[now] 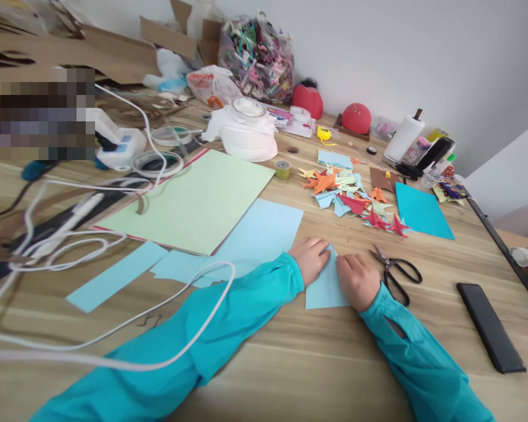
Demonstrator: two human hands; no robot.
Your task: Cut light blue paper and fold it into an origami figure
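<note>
A small light blue sheet of paper lies flat on the table, its upper part folded to a point between my hands. My left hand is closed over the left edge of the paper, fingers bent near the pointed top. My right hand is closed at the right edge, knuckles up, with its fingertips hidden. Just right of my right hand rest black-handled scissors, blades apart. Beyond my hands is a pile of folded paper birds in orange, red, blue and pale yellow.
Left lie pale green sheets, larger light blue paper and a blue strip. A white cable loops over my left sleeve. Right are a black phone and a bright blue sheet. A thread spool stands farther back.
</note>
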